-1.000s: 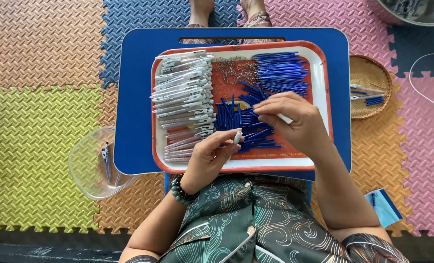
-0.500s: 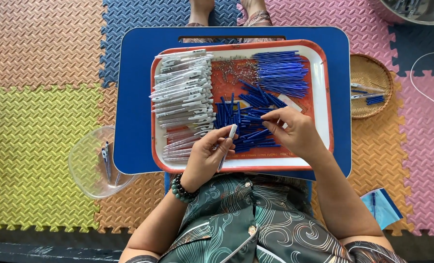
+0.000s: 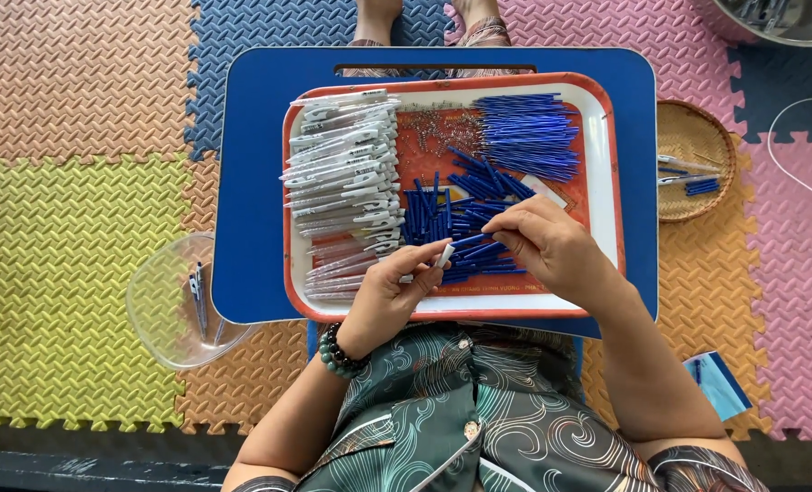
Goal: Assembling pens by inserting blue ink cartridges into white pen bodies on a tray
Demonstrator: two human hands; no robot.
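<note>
My left hand grips a white pen barrel over the near edge of an orange-rimmed tray. My right hand pinches a thin blue refill whose tip meets the barrel's open end. On the tray lie a stack of white pen barrels at the left, a loose heap of blue parts in the middle, a bundle of blue refills at the far right, and small springs scattered between.
The tray rests on a blue lap table above coloured foam floor mats. A clear plastic bowl with assembled pens sits left. A woven basket with pen pieces lies right; a metal bowl is at the top right.
My right hand has drawn back from the blue heap toward my left hand, bringing a blue refill to the end of the white barrel. My left hand stayed nearly in place.
</note>
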